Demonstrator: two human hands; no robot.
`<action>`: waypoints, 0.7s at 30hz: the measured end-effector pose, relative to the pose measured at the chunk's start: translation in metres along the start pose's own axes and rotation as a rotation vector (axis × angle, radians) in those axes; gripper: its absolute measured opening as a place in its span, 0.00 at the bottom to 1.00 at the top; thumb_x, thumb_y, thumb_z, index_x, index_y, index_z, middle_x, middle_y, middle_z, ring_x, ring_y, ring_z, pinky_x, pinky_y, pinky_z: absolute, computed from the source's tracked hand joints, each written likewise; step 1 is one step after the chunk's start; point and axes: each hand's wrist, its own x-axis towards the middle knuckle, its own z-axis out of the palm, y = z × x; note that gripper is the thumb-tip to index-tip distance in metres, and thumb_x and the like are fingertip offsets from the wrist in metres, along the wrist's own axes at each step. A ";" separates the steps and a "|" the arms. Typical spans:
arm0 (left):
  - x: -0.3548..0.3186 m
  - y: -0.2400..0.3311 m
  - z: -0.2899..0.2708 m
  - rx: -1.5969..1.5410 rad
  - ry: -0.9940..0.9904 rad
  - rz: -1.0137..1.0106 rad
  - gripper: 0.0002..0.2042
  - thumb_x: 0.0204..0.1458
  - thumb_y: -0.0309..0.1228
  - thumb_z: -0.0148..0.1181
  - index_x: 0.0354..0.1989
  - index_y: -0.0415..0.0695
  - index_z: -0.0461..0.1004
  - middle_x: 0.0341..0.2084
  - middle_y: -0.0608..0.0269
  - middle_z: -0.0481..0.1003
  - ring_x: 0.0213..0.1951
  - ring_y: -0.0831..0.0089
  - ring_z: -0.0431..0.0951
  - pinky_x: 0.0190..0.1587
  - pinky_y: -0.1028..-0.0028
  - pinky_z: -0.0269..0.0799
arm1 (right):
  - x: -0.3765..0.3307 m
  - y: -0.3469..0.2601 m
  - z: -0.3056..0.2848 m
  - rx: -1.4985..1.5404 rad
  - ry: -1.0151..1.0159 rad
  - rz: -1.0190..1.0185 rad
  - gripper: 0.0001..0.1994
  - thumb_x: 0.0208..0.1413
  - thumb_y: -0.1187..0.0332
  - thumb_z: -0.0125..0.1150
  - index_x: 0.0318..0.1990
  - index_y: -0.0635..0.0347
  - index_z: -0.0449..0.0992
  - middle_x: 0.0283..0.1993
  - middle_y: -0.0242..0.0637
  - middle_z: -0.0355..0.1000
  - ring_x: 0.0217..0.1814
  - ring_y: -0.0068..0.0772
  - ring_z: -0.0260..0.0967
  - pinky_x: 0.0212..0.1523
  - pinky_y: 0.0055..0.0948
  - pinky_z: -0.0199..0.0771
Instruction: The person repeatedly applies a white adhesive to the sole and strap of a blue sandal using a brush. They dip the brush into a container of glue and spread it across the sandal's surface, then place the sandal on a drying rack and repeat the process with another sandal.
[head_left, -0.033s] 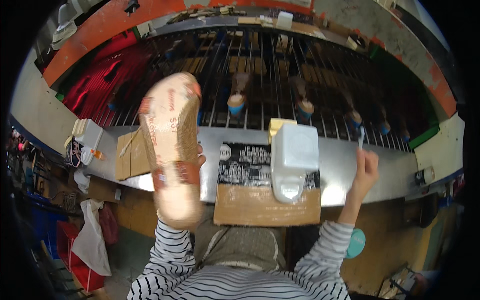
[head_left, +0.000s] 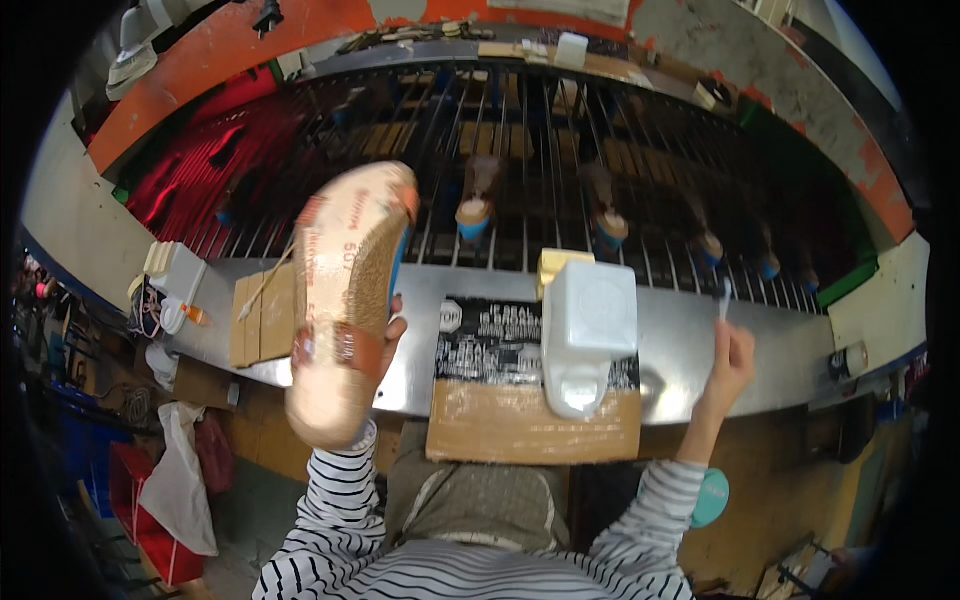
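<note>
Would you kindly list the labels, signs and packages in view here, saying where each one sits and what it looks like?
Printed sheet: black rectangle with white print, lying on the metal ledge at centre, partly under the white container.
Cardboard sheet: brown rectangle, just below the printed sheet.
Shoe sole: tan, stamped with red marks, held up in the left hand.
Tape band: reddish-brown strip across the sole.

the shoe sole [head_left: 345, 300] is long, pale tan and cork-textured, with red print and a reddish band across its lower part and a blue edge along its right side. it is held up on end, bottom facing the camera, over the metal ledge. the brush [head_left: 724, 297] is thin, pale and upright.
</note>
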 end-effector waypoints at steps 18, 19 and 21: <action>0.288 0.027 -0.181 0.173 0.780 0.382 0.14 0.64 0.27 0.44 0.51 0.30 0.71 0.50 0.49 0.74 0.53 0.57 0.75 0.56 0.57 0.78 | -0.038 0.096 -0.029 -0.354 0.116 0.128 0.07 0.58 0.72 0.67 0.34 0.69 0.80 0.37 0.29 0.61 0.32 0.19 0.57 0.29 0.20 0.57; 0.288 0.022 -0.169 0.330 0.657 0.423 0.14 0.63 0.27 0.46 0.53 0.33 0.69 0.52 0.49 0.73 0.53 0.55 0.76 0.56 0.59 0.78 | -0.038 0.095 -0.029 -0.352 0.128 0.138 0.07 0.58 0.73 0.67 0.34 0.69 0.80 0.37 0.29 0.61 0.32 0.19 0.56 0.29 0.21 0.57; 0.288 0.002 -0.147 0.699 0.516 0.270 0.19 0.61 0.31 0.53 0.59 0.38 0.65 0.54 0.48 0.72 0.55 0.52 0.76 0.56 0.60 0.76 | -0.039 0.095 -0.029 -0.342 0.156 0.159 0.06 0.59 0.73 0.66 0.34 0.69 0.80 0.37 0.29 0.61 0.32 0.19 0.56 0.29 0.21 0.56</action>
